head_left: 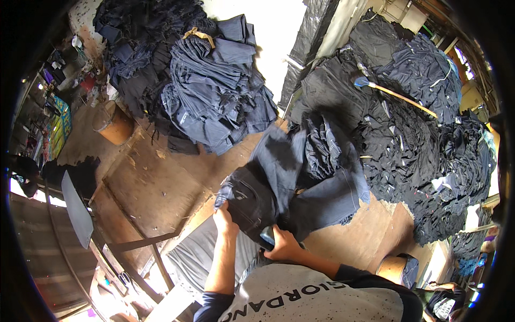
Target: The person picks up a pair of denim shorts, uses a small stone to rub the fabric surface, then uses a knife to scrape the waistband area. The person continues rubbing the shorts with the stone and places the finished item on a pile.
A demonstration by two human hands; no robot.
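A dark denim garment [248,194], which looks like a pair of jeans, hangs bunched up in front of my body. My left hand [225,219] is closed on its left edge, where a paler blue strip shows. My right hand [284,245] is closed round a small, smooth, dark blue-green object [267,235] at the garment's near edge. What kind of object it is, I cannot make out. Just beyond lie more blue denim pieces [324,198] on the brown work surface, with a gathered bundle [322,147] among them.
A tall stack of blue denim [206,88] stands at the far left, beside a dark heap [126,59]. To the right rises a large pile of black garments [402,161] with a wooden-handled tool [397,95] on it. A brown bucket [114,124] stands left; a grey cushion [206,255] lies near me.
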